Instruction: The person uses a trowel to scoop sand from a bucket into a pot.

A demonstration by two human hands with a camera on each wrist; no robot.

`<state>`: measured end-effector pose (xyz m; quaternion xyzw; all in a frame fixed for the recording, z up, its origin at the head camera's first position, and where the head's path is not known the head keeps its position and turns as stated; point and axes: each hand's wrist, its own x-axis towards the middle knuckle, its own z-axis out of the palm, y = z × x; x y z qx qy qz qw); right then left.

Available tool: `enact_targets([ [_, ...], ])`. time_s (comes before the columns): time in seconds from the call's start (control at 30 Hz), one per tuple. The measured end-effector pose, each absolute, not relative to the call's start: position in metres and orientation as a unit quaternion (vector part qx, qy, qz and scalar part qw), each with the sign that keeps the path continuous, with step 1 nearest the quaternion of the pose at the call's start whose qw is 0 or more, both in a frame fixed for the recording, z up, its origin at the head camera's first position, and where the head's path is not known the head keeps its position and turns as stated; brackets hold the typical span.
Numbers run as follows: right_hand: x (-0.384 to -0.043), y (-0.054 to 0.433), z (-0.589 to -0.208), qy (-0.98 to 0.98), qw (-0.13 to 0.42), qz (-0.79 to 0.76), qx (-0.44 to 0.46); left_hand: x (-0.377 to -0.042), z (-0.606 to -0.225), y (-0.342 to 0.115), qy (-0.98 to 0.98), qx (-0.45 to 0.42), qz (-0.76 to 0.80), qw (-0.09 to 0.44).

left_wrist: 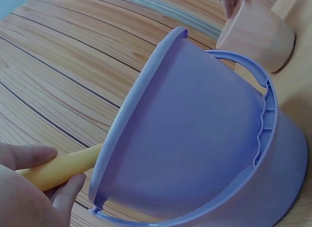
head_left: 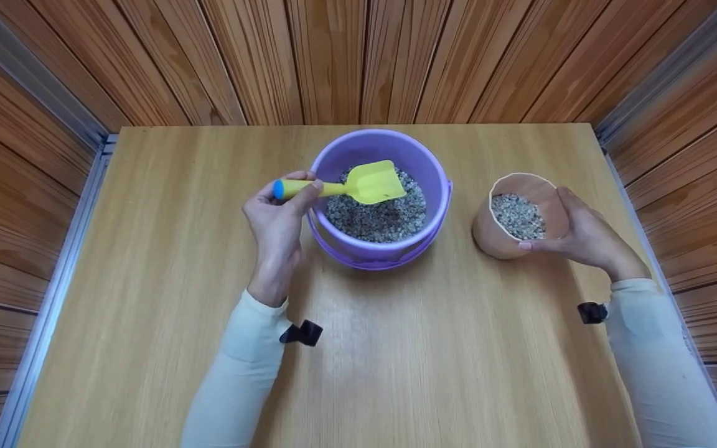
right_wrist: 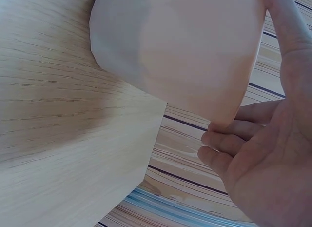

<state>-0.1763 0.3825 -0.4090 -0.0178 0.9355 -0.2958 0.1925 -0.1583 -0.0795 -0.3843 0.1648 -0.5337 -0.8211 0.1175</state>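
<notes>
My left hand (head_left: 281, 221) grips the yellow handle of a toy shovel (head_left: 374, 182), whose end is blue. The shovel's flat blade is level over a purple bucket (head_left: 442, 205) with grey gravel (head_left: 377, 224) inside; hardly anything shows on the blade. In the left wrist view, the handle (left_wrist: 63, 166) lies between thumb and fingers beside the bucket's rim, which hides the blade. On the right, my right hand (head_left: 589, 233) holds a peach-coloured pot (head_left: 498, 239) by its rim. Gravel lies in this pot too. The right wrist view shows fingertips (right_wrist: 219, 141) at the pot's edge.
Both containers stand on a wooden table (head_left: 396, 348). The bucket's purple handle (head_left: 374, 264) hangs down along its front side. Wood-plank walls (head_left: 333, 62) rise behind and on both sides, with metal rails (head_left: 53, 298) along the table's sides.
</notes>
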Motion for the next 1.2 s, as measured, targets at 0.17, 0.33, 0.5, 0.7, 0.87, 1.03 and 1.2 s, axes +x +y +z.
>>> enact_targets([
  [0.17, -0.176, 0.378, -0.404, 0.942, 0.171, -0.286, -0.029, -0.159, -0.387, -0.079, -0.523, 0.164, -0.828, 0.123],
  [0.33, -0.177, 0.359, -0.394, 0.946, 0.154, -0.280, -0.052, -0.160, -0.389, -0.078, -0.509, 0.160, -0.835, 0.131],
  [0.5, -0.181, 0.326, -0.385, 0.941, 0.142, -0.291, -0.097, -0.158, -0.389, -0.078, -0.515, 0.161, -0.832, 0.131],
  [0.7, -0.187, 0.287, -0.381, 0.928, 0.151, -0.305, -0.152, -0.157, -0.390, -0.079, -0.523, 0.161, -0.827, 0.129],
  [0.87, -0.190, 0.261, -0.378, 0.921, 0.158, -0.309, -0.178, -0.156, -0.390, -0.081, -0.528, 0.162, -0.824, 0.126],
  [1.03, -0.194, 0.239, -0.376, 0.916, 0.159, -0.316, -0.190, -0.157, -0.388, -0.082, -0.529, 0.167, -0.823, 0.124],
  [1.2, -0.198, 0.225, -0.377, 0.908, 0.161, -0.335, -0.192, -0.157, -0.388, -0.081, -0.525, 0.161, -0.826, 0.126],
])
